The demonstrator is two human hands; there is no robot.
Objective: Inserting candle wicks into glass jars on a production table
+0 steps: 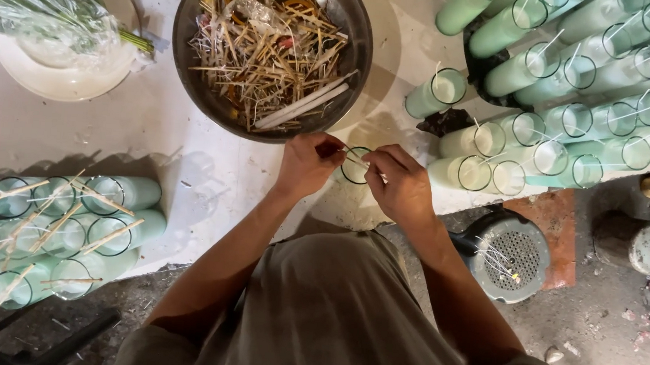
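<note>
With our left hand (307, 166) and right hand (402, 185) both pinching 1 stick (355, 159) over the glass (355, 166), we risk tipping it against the near candles (488, 172).

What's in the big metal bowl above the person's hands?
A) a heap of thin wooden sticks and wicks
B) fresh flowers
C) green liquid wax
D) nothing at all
A: the bowl is piled with thin pale sticks and wick-like strands, just above the left hand and right hand, which work over a glass.
</note>
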